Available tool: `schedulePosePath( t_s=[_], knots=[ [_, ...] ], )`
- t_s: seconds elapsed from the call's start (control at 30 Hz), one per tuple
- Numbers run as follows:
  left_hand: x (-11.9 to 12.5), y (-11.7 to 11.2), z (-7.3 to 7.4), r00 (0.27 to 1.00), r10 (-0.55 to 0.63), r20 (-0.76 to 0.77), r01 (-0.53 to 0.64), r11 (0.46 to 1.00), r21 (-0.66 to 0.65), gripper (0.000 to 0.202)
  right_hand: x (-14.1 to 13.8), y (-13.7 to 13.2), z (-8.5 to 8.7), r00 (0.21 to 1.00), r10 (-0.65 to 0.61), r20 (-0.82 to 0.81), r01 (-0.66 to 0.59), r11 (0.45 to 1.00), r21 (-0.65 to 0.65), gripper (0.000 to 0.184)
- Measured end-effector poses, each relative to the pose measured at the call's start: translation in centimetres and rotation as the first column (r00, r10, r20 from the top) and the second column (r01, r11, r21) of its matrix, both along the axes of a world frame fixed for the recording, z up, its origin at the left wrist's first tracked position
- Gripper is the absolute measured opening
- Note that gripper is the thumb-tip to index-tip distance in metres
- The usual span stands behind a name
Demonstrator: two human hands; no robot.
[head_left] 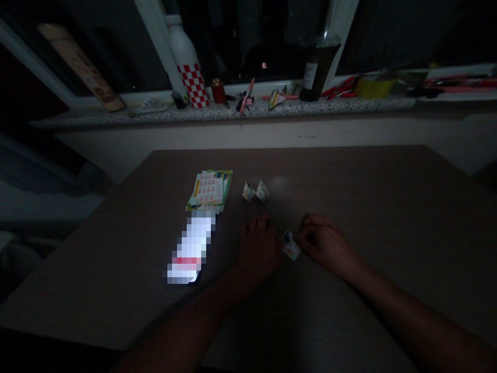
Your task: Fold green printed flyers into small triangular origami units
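A small, square-looking piece of printed folded paper [292, 249] sits between my two hands, low over the wooden table. My right hand [329, 243] pinches it at its right corner, thumb and forefinger closed together. At its left edge is my left hand [260, 247], its fingers curled down and its thumb side against the paper; the exact grip there is dark. Just beyond my left hand stand two small folded paper shapes [248, 191] with pointed tops, side by side. Shadow covers much of both hands.
Left of my hands lies a phone [192, 248] with a lit screen, and past it a stack of printed cards [209, 189]. The windowsill [217, 115] behind the table [368, 197] bears a checkered bottle [190, 77], a dark bottle [313, 75] and another folded paper piece [276, 98].
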State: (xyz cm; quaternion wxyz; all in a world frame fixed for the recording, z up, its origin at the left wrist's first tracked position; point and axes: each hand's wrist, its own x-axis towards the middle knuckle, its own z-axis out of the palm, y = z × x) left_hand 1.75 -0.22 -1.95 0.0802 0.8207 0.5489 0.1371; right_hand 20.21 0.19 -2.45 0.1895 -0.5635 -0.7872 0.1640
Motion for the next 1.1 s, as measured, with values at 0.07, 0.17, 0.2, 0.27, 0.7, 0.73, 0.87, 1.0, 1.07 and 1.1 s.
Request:
schedulePosePath(
  t_s=[0.07,0.17,0.2,0.27,0.7,0.73,0.87,1.0,1.07,1.1],
  knots=[
    [0.0,0.0,0.0,1.000,0.000,0.006,0.000,1.000,-0.003,0.027,0.0,0.0,0.0,1.000,0.002,0.001,-0.002,1.000,0.001,0.024],
    [-0.1,0.0,0.1,1.000,-0.003,0.014,0.003,1.000,-0.001,0.025,0.0,0.1,0.0,1.000,0.000,0.004,0.000,1.000,-0.001,0.024],
    [-0.1,0.0,0.1,1.000,-0.005,0.014,0.005,1.000,0.005,0.023,0.0,0.1,0.0,1.000,0.002,0.004,-0.002,1.000,-0.001,0.024],
    [-0.2,-0.1,0.2,1.000,-0.010,0.015,0.010,1.000,0.019,0.020,0.1,0.1,-0.1,1.000,0.008,0.004,-0.008,1.000,0.005,0.024],
    [0.3,-1.1,-0.1,0.985,-0.133,-0.113,0.143,0.986,0.084,0.032,0.2,0.4,-0.7,1.000,-0.006,0.020,0.006,1.000,0.023,0.024],
    [0.5,-1.3,-0.1,0.982,-0.130,-0.136,0.144,0.985,0.095,0.032,0.2,0.4,-0.7,1.000,-0.008,0.015,0.008,1.000,0.021,0.024],
    [1.0,-1.8,-0.1,0.968,-0.144,-0.204,0.168,0.980,0.107,0.032,0.2,0.4,-0.5,1.000,0.000,0.002,0.000,1.000,0.008,0.023],
    [1.1,-1.9,0.1,0.956,-0.170,-0.239,0.196,0.976,0.093,0.031,0.1,0.4,-0.4,1.000,-0.017,0.006,0.017,1.000,0.008,0.024],
    [1.1,-1.9,0.2,0.952,-0.182,-0.248,0.210,0.974,0.091,0.032,0.1,0.4,-0.3,1.000,-0.022,0.013,0.022,1.000,0.006,0.025],
    [1.1,-1.9,0.2,0.950,-0.184,-0.251,0.212,0.973,0.091,0.031,0.1,0.4,-0.3,1.000,-0.026,0.016,0.026,1.000,0.006,0.025]
  ],
)
